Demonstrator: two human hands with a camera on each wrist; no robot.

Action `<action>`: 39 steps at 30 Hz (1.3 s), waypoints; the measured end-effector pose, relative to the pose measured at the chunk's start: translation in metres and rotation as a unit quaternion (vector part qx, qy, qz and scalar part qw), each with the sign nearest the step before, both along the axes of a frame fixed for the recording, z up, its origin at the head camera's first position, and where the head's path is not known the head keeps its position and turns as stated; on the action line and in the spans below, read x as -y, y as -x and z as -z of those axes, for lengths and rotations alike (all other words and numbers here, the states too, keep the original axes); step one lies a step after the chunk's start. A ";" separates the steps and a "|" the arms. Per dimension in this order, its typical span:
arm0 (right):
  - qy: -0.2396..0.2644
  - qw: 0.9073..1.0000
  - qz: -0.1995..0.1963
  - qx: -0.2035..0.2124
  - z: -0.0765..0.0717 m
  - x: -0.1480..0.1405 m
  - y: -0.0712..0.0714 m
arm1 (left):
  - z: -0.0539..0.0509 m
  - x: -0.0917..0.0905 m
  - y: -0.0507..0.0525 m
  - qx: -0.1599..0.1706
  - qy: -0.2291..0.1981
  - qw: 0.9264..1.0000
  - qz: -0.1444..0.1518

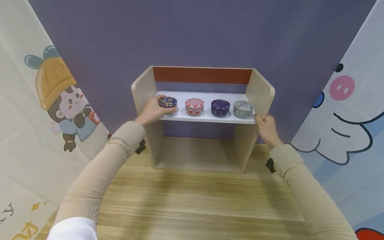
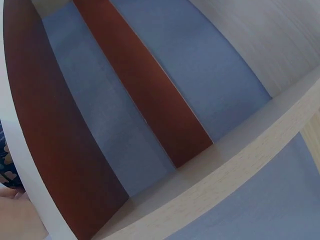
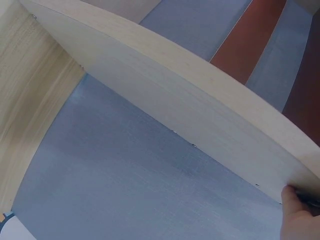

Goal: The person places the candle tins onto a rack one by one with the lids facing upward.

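A round tin [image 1: 167, 102] with a dark blue and yellow pattern is at the left end of the white shelf board [image 1: 180, 116]. My left hand [image 1: 154, 110] grips this tin between thumb and fingers. Only part of the tin [image 2: 7, 167] and hand [image 2: 22, 215] shows in the left wrist view. Further right on the board stand a pink-and-red tin [image 1: 194, 107], a dark purple tin [image 1: 220, 108] and a grey-green patterned tin [image 1: 243, 109]. Beside the last, my right hand [image 1: 268, 130] holds the front edge of the shelf's right side panel [image 1: 261, 88].
The small wooden shelf unit [image 1: 198, 151] stands on a wood-grain surface [image 1: 198, 200] against a blue-grey backdrop [image 1: 204, 33]. A reddish-brown strip [image 1: 204, 75] crosses its back. Cartoon-printed sheets [image 1: 21, 133] hang at both sides.
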State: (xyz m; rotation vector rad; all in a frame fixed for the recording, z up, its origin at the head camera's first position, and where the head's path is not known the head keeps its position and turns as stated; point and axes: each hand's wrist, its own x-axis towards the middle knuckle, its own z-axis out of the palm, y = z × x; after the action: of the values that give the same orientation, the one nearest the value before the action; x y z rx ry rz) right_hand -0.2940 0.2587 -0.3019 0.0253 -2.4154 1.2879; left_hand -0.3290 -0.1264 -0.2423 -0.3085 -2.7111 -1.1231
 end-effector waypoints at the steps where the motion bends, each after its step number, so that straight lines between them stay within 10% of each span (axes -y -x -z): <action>1: -0.001 1.000 0.001 0.001 0.000 0.000 0.000 | -0.001 0.000 0.000 0.003 0.001 1.000 0.004; 39: 0.011 1.000 0.002 -0.006 0.002 0.002 0.000 | -0.003 0.004 0.000 0.034 -0.017 0.999 0.016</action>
State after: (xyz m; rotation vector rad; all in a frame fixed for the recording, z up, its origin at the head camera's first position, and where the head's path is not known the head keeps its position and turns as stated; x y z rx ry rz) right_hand -0.2940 0.2566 -0.3040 0.0217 -2.3891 1.3075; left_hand -0.3292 -0.1308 -0.2398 -0.3142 -2.7524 -1.2084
